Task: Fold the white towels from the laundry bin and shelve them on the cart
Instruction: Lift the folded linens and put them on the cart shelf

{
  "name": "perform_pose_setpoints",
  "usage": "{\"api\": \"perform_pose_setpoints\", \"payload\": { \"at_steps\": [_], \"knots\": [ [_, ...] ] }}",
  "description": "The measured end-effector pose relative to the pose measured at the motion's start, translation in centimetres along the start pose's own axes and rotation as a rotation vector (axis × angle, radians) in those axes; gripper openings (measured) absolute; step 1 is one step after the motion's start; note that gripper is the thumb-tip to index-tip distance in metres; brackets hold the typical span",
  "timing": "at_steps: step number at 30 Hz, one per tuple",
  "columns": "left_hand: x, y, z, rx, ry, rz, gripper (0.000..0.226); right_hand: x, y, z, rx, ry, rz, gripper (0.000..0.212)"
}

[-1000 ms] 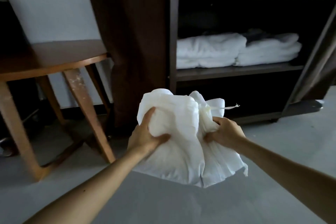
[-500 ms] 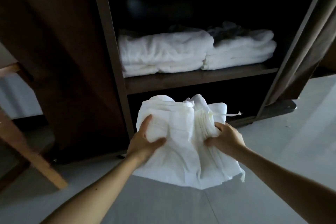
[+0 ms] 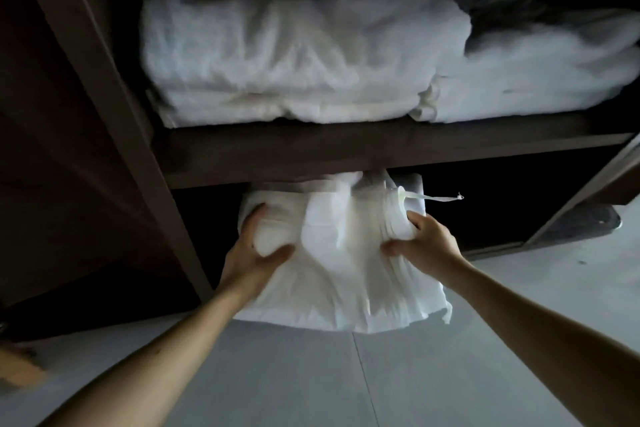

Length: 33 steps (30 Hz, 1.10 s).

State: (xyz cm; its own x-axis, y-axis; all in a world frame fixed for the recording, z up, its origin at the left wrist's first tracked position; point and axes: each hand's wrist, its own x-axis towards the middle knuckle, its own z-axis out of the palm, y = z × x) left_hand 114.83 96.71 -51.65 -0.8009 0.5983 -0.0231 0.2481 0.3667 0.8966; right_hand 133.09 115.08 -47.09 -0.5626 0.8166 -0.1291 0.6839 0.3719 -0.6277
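Note:
A folded white towel (image 3: 343, 263) hangs between my hands in front of the dark wooden cart (image 3: 346, 152). My left hand (image 3: 254, 253) grips its left side, thumb on top. My right hand (image 3: 426, 243) pinches its bunched right edge, where a thin loose strip (image 3: 436, 198) sticks out. The towel's far end reaches under the middle shelf board, at the mouth of the dark bottom compartment. Its near end droops over the floor. Two stacks of folded white towels (image 3: 294, 55) (image 3: 540, 80) lie on the shelf above.
The cart's dark upright post (image 3: 138, 135) stands just left of my left hand. A slanted frame bar (image 3: 588, 191) closes the compartment on the right. Grey tiled floor (image 3: 415, 374) lies below. A corner of a wooden chair leg (image 3: 17, 367) shows at the lower left.
I have moved closer to the cart and lower. The towel went forward with both hands, from in front of the bottom shelf opening to its mouth. The chair has slid out of view.

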Motion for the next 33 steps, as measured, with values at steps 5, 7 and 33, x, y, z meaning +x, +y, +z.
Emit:
{"api": "perform_pose_setpoints", "payload": {
  "at_steps": [5,7,33],
  "knots": [
    [5.6,-2.4,2.5,-0.047,0.003,0.081,0.083,5.7,2.2,2.8,0.120,-0.009,-0.048,0.027],
    [7.4,-3.5,3.3,-0.059,0.110,0.111,0.082,8.5,2.5,3.9,0.177,-0.013,-0.112,0.033],
    [10.6,-7.8,3.1,-0.304,0.379,-0.411,0.094,17.2,2.8,8.7,0.556,-0.117,-0.119,0.040]
  ]
}}
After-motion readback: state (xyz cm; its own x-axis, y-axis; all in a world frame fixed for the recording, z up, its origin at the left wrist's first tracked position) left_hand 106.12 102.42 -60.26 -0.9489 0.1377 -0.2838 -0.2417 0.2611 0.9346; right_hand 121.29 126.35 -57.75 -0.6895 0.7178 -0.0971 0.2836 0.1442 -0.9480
